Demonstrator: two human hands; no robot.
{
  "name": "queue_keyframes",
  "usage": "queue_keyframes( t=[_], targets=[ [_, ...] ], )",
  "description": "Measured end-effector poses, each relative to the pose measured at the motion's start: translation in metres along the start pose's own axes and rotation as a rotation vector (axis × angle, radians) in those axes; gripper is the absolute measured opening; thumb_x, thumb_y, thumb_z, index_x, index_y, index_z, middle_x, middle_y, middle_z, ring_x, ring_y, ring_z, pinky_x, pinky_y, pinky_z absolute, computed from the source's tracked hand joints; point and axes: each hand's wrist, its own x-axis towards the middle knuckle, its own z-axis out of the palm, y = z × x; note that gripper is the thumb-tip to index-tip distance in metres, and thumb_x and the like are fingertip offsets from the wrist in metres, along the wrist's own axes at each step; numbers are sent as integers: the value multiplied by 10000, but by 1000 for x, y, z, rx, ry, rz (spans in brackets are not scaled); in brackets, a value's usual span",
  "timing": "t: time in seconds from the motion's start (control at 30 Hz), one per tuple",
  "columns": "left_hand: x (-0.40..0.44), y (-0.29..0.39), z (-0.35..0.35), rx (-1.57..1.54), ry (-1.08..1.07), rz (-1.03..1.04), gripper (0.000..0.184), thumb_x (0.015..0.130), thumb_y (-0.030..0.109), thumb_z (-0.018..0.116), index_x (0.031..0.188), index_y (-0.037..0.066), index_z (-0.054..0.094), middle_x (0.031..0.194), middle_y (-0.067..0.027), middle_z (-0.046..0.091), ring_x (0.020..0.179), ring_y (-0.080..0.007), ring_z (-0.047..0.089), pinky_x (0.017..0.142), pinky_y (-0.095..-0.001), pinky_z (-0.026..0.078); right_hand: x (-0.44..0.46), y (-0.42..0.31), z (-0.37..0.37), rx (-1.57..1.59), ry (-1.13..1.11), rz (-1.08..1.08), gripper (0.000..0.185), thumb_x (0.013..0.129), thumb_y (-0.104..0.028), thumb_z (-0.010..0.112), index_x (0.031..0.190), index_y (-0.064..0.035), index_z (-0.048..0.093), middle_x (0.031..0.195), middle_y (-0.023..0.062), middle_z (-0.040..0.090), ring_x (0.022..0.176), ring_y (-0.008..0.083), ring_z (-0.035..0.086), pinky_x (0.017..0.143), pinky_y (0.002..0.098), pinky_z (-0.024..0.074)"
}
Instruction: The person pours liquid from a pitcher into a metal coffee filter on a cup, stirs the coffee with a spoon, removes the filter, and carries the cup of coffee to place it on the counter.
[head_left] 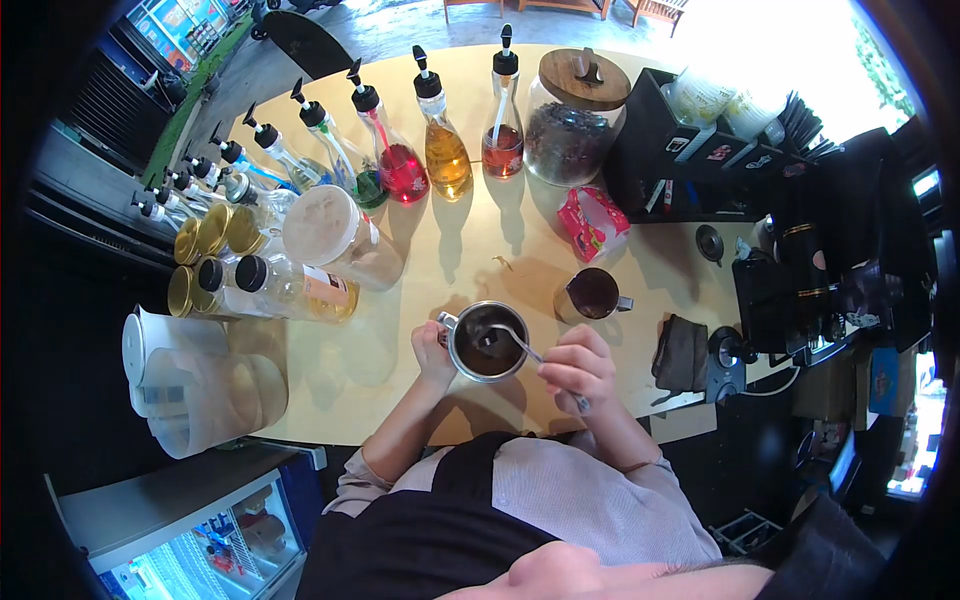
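A metal mug (pixel 463 362) with dark liquid inside stands near the front of the table. My left hand (pixel 433 352) is closed around its handle on the left side. A metal spoon (pixel 533 353) slants down into the liquid, its bowl hidden below the surface. My right hand (pixel 580 368) pinches the spoon's handle, just right of the mug's rim. Behind my right hand is a small clear pitcher (pixel 592 294) holding more dark liquid, its handle pointing right.
Pump bottles of coloured syrup (pixel 402 172) curve along the table's back left. A wooden-lidded glass jar (pixel 573 140) and a red tissue pack (pixel 592 222) stand behind the pitcher. Left are a lidded tub (pixel 330 225) and plastic jugs (pixel 200 385). A dark folded cloth (pixel 682 354) and coffee machine (pixel 830 270) are right.
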Motion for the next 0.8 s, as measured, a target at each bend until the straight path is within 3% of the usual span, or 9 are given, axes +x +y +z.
queue_keyframes(
  t=[0.03, 0.13, 0.2, 0.43, 0.8],
  targets=[
    [0, 2, 0, -48, -19, -35, 519, 898, 336, 338, 681, 9, 678, 582, -73, 629, 521, -139, 582, 519, -306, 461, 1, 1, 1, 0, 0, -1, 195, 894, -264, 610, 866, -72, 630, 739, 67, 623, 627, 225, 533, 541, 324, 428],
    [0, -1, -1, -90, -51, -31, 602, 915, 375, 276, 705, -21, 677, 607, -77, 641, 546, -127, 588, 540, -287, 477, 3, 1, 3, 41, -27, 49, 205, 906, -263, 595, 867, -63, 624, 730, 69, 616, 627, 224, 534, 549, 325, 429],
    [0, -3, -1, -102, -56, -52, 615, 918, 391, 276, 729, -32, 680, 622, -78, 648, 565, -126, 597, 555, -283, 487, -1, -1, 2, 109, 32, 100, 164, 834, -231, 660, 862, -71, 639, 752, 51, 629, 612, 216, 534, 576, 321, 441],
    [-2, -8, 1, -144, -20, -68, 651, 917, 442, 286, 802, -59, 686, 667, -83, 663, 622, -133, 624, 591, -279, 509, 3, 3, 3, 46, 22, 111, 156, 855, -216, 639, 867, -61, 632, 741, 51, 634, 608, 220, 532, 592, 320, 440],
    [0, 3, 2, -129, -18, -46, 611, 917, 417, 282, 710, -34, 639, 625, -83, 636, 585, -128, 581, 559, -288, 482, 3, -2, -1, 83, 38, 197, 142, 864, -210, 631, 860, -67, 630, 750, 50, 643, 648, 217, 541, 604, 313, 438]
  ],
)
